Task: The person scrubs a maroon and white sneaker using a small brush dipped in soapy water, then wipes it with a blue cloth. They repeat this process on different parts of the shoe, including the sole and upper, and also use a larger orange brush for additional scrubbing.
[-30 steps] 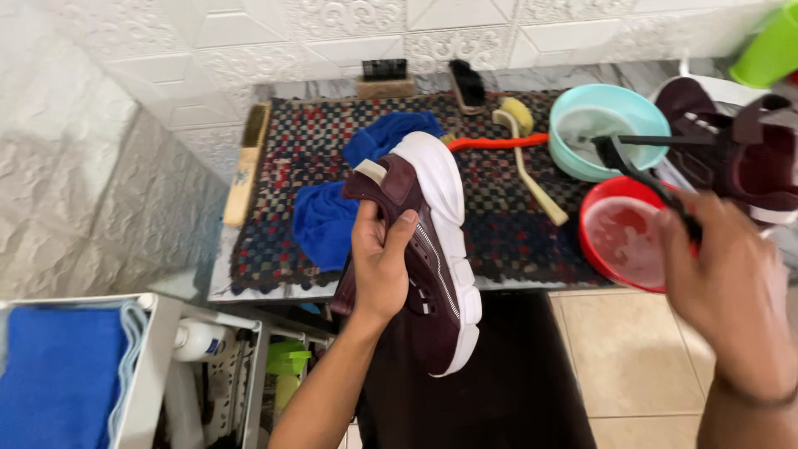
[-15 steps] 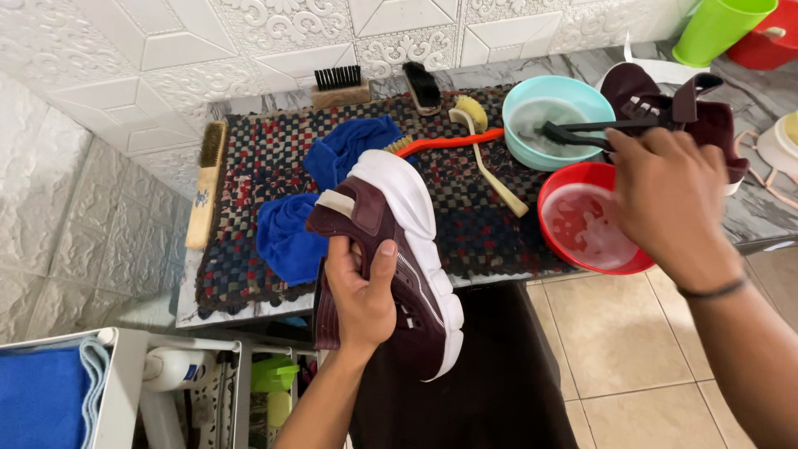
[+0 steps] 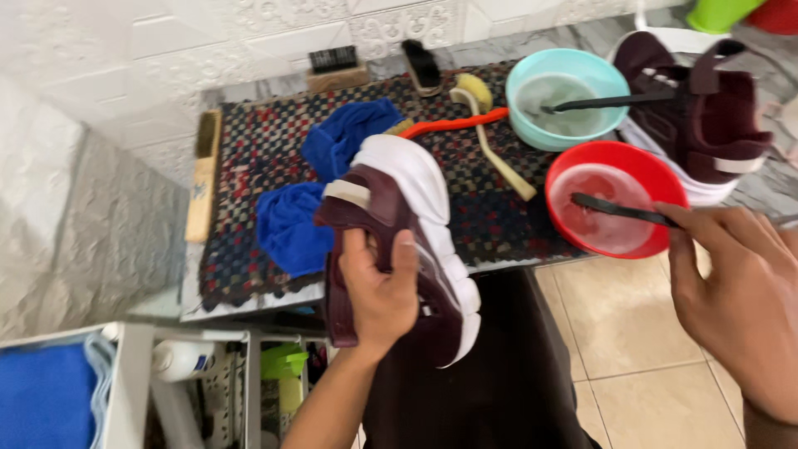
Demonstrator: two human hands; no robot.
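My left hand [image 3: 378, 291] grips a maroon sneaker with a thick white sole [image 3: 416, 241], held on its side above my lap at the counter's edge. My right hand [image 3: 736, 287] holds a thin black brush [image 3: 619, 209] by its handle, with the brush tip dipped into the red bowl [image 3: 615, 162] of cloudy liquid. The matching maroon sneaker [image 3: 706, 116] stands at the right on the counter, behind the red bowl.
A teal bowl [image 3: 565, 75] holds liquid and another black brush. A blue cloth [image 3: 320, 191], an orange-handled brush [image 3: 453, 125], a cream brush [image 3: 490, 141] and wooden brushes [image 3: 204, 179] lie on a checkered mat [image 3: 258, 158]. A white rack [image 3: 133, 382] with a blue towel stands lower left.
My right hand came down from the far sneaker and put the black brush's tip into the red bowl. The view shifted left and closer; the held sneaker stayed in my left hand.
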